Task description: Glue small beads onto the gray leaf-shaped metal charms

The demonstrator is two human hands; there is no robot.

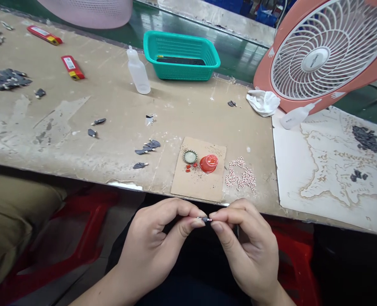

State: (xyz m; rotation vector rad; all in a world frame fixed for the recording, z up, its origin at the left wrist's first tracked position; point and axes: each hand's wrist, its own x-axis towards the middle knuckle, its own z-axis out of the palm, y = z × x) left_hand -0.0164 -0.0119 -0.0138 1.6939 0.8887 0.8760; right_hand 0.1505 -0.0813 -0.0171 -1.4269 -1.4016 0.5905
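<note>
Just off the table's front edge, my left hand [166, 233] pinches a small dark grey piece [204, 219] between thumb and forefinger. The fingertips of my right hand [247, 242] are closed on a tiny pinkish bead [210, 219] at the piece's right end. Beyond my hands lies a cardboard square [196, 187] bearing a red cup [208, 164] and a bottle cap [190, 157]. Small red bits lie between these two. A scatter of pinkish beads [241, 176] is right of the cardboard. Several similar grey pieces [147, 147] lie to its left.
A teal basket [182, 76] holds a dark flat object. Near it stands a squeeze bottle [138, 70]; another bottle [298, 117] lies by the orange fan [316, 59]. Crumpled tissue [263, 103], red boxes [72, 68] and a map-patterned sheet [319, 182] are also there. Someone's leg [13, 221] shows at left.
</note>
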